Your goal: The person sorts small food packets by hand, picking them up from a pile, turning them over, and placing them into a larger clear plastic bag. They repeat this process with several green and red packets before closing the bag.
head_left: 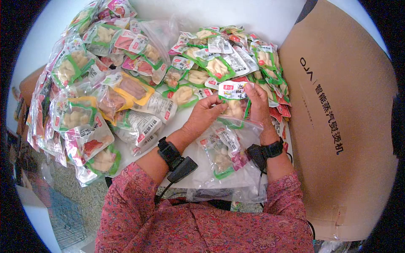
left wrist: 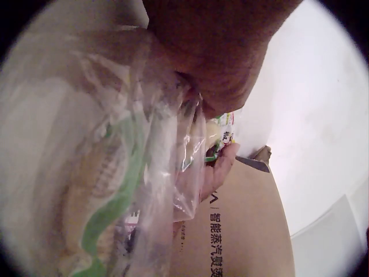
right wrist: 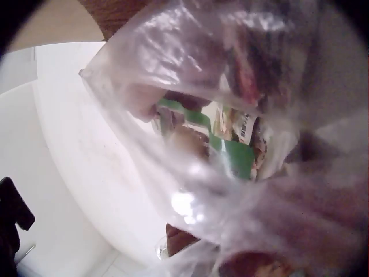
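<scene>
A food packet [head_left: 234,108] with a white printed top and a green border is held upright between both hands in the head view. My right hand [head_left: 258,103] grips its upper right side, thumb across the printed top. My left hand [head_left: 206,114] pinches at its left edge with thumb and forefinger. Below them a clear plastic bag [head_left: 249,130] hangs over the table edge, with packets [head_left: 221,156] inside. In the left wrist view, the clear bag [left wrist: 167,190] fills much of the picture. Seen through the bag film, a green-bordered packet [right wrist: 236,156] shows in the right wrist view.
Large clear bags [head_left: 156,38] full of food packets stand piled on the left. A heap of loose packets [head_left: 217,63] lies beyond the hands. On the right stands a tall cardboard box [head_left: 337,126] with black printing. The white table [head_left: 185,164] shows between them.
</scene>
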`<state>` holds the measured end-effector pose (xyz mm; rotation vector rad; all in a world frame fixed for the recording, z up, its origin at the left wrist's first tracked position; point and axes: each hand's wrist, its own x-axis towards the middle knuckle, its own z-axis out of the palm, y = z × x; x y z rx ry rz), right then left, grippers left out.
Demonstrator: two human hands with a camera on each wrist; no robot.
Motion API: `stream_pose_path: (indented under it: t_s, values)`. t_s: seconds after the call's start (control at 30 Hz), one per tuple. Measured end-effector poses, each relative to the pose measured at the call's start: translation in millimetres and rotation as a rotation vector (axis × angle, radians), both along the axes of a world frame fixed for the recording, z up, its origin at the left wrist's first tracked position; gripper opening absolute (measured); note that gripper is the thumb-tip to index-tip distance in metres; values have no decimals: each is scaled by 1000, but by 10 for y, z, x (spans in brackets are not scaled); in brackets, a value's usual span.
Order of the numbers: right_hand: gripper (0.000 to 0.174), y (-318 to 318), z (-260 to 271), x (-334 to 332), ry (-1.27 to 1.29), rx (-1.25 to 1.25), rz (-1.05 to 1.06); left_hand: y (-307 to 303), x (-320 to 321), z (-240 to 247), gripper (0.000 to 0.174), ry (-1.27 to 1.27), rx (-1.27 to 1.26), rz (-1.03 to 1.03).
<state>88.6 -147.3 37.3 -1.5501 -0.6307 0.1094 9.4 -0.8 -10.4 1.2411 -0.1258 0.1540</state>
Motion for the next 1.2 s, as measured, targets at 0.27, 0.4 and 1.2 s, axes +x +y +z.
stream_pose_path:
  t_s: [0.27, 0.4, 1.2]
  values:
    - [32, 11, 53, -48, 20, 20, -26, -3, 7, 5, 2, -45, -31, 6]
    - [32, 37, 60, -84, 73, 59, -21, 3, 8, -2, 3, -23, -17, 8]
    - [22, -39, -208, 322, -72, -39, 3, 94, -115, 303, 18, -510, 1019, 342]
